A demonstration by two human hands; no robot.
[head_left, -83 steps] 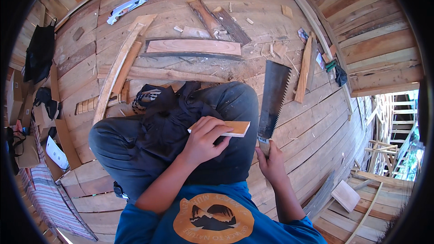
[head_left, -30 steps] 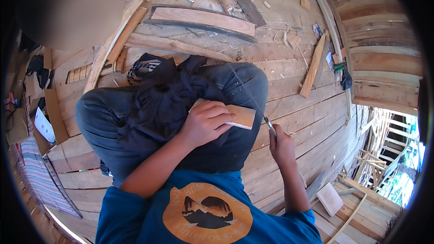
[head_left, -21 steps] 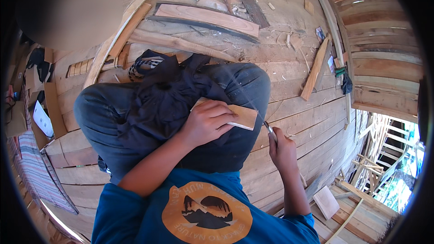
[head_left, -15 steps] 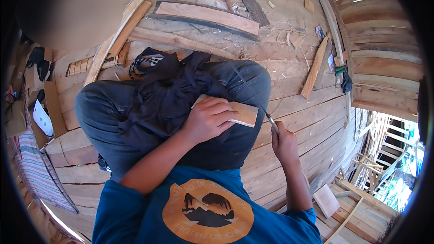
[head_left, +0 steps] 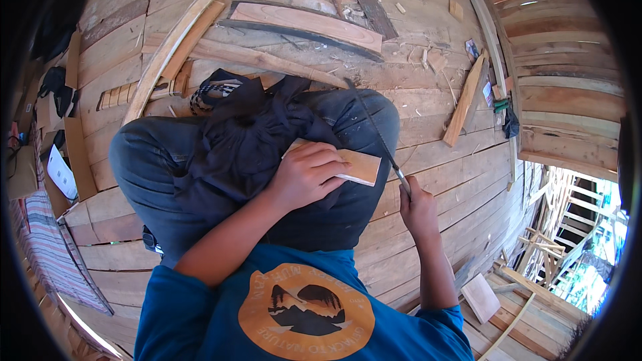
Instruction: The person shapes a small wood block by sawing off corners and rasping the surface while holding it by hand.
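Note:
Over my lap, my left hand (head_left: 307,172) grips a small pale wooden block (head_left: 362,168), its fingers wrapped across the top and one end sticking out to the right. To the right of the block, my right hand (head_left: 419,208) is closed round the handle of a long, thin, dark-bladed tool (head_left: 372,122). A light metallic collar shows just above that hand. The blade slants up and left over my right knee, past the block's right end and apart from it. Under the left hand, a bunched dark cloth (head_left: 244,144) lies across my lap.
Long wooden strips (head_left: 175,47) lie on the plank floor (head_left: 461,180) at the left. A dark-edged board (head_left: 307,25) lies beyond my knees, with bark pieces and chips nearby. At the right are a loose plank (head_left: 465,100) and a plank wall (head_left: 568,73). Cardboard (head_left: 79,160) stands far left.
The blade has turned a little and shows more sharply, its far end clearly seen beyond my knee. Both hands keep nearly the same place and grip. A blurred patch at upper left is gone.

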